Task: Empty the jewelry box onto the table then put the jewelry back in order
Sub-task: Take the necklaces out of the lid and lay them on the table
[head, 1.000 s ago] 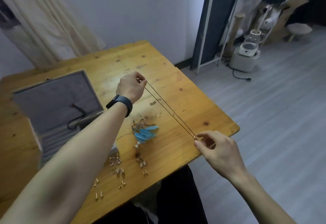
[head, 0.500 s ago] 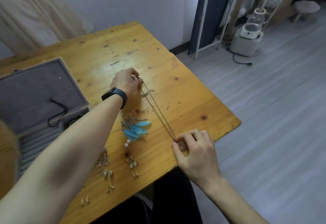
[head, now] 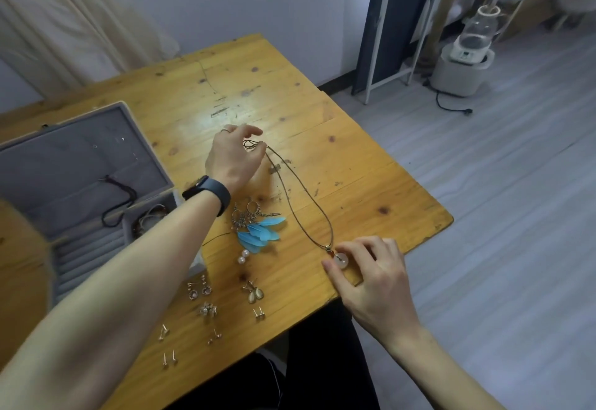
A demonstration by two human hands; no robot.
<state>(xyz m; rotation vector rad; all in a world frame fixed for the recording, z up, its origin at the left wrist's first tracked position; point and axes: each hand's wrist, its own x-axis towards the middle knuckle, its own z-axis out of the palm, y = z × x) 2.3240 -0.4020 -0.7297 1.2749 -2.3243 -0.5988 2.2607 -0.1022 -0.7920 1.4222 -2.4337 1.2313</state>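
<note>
Wooden tabletop (head: 322,103) carries the lot. A necklace (head: 309,203) lies on it as a long, narrow loop of thin brown cord, running from the middle of the tabletop down to the near edge. The right hand (head: 374,280) pinches the necklace by its pale round pendant (head: 340,262), thumb on one side and curled fingers on the other, the pendant resting on the wood just inside that edge. The left hand (head: 232,158) hovers over the cord's knotted far end with fingers loosely spread and gripping nothing. The knot sits right by the thumb, though I cannot tell whether they touch. A dark band (head: 209,191) circles that wrist and a ring (head: 225,130) sits on one finger.

Between the hands, beside the cord, lie blue feather earrings (head: 261,232) with silver hoops, and two pearls (head: 242,256) just nearer. Small studs and drop earrings (head: 254,293) are scattered toward the near edge, below the left forearm.

At the left edge stands the box (head: 80,167) — open, grey-lined, its lid laid back flat. A dark cord (head: 119,196) trails across the lid's lining, and beads (head: 148,219) show in one compartment beside the ribbed ring rows.
</note>
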